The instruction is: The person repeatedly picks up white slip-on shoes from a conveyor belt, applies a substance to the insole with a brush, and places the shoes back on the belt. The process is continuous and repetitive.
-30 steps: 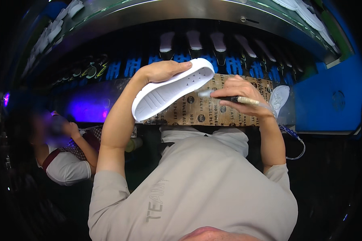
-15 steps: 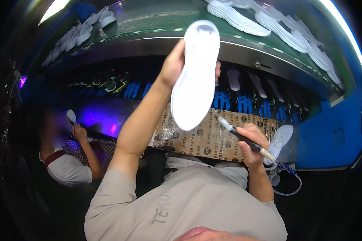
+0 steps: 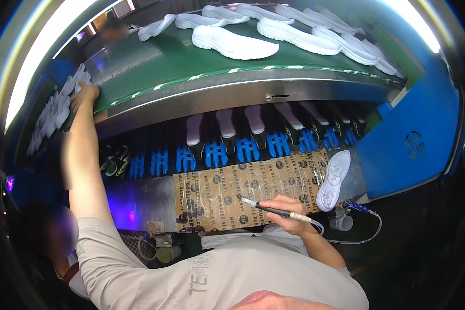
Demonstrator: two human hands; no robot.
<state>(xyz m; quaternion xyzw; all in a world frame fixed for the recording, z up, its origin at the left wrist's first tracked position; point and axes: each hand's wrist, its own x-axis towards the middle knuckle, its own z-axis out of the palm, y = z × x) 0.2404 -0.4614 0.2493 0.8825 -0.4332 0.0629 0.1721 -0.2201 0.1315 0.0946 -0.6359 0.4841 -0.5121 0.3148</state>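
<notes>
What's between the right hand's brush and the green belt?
Up from the brush, the head view shows brown cardboard, a row of blue brackets, purplish sole shapes, then a metal rail.

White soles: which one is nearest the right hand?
The lone sole at the right edge of the cardboard; the others are on the green belt or clustered by the left hand.

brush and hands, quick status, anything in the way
Right hand gripping brush over cardboard. Left hand at far-left soles, grip unclear. Possible obstacle: lone sole beside right hand.
</notes>
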